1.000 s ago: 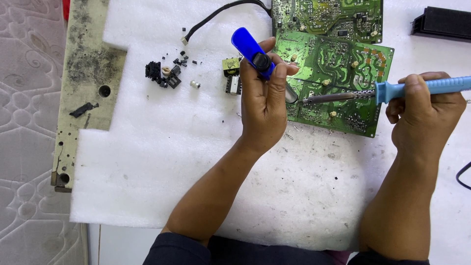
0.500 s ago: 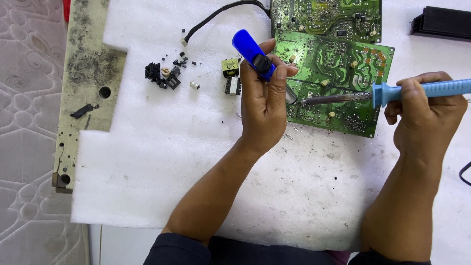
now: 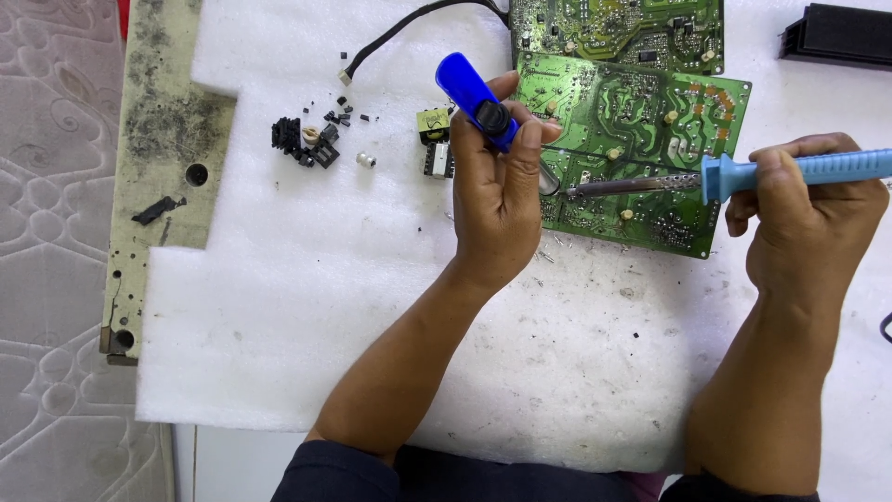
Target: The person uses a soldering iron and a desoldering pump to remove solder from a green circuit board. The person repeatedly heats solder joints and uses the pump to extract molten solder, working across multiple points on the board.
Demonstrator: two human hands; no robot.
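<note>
Two hands at work over white foam sheet (image 3: 279, 325), both busy on one spot of a circuit board.

Far left: worn, stained panel (image 3: 153, 158) half under the foam. Then a scatter of small black parts (image 3: 302, 144) and a yellow-topped component (image 3: 433, 125), lying well apart from either hand.

Left hand (image 3: 497, 200): fingers wrapped tight round a blue desoldering pump (image 3: 476, 100), thumb side toward the black button. Pump's long axis tilts up and to the left; its lower end is hidden behind the fingers, at the left edge of the green circuit board (image 3: 641, 158).

Board lies flat, solder side up, just right of the left hand; a second green board (image 3: 613, 28) touches its top edge.

Right hand (image 3: 799, 223): clenched round the blue handle of a soldering iron (image 3: 715, 178). Iron lies nearly level, long axis running right to left, tip on the board's lower left area, just beside the left fingers. Left hand is the nearer to that joint.

Far right, top: black finned block (image 3: 841, 35), untouched.
</note>
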